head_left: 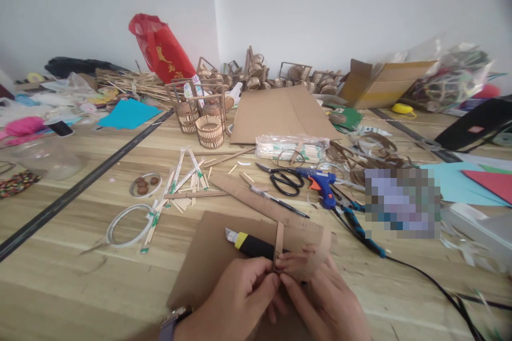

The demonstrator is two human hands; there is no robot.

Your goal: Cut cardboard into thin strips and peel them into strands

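Note:
Low in the head view, my left hand and my right hand meet with fingertips pinched together. Between them is a small cardboard piece with two upright narrow strips; its lower part is hidden by my fingers. A utility knife, black and yellow with its blade showing, lies just behind my hands on a flat cardboard sheet. Beyond it are a long cardboard strip and a pen.
Black-handled scissors and a blue glue gun lie ahead, its cable running right. Chopsticks, a white tape ring and a glass jar sit left. Small wooden buckets and a large cardboard sheet stand farther back.

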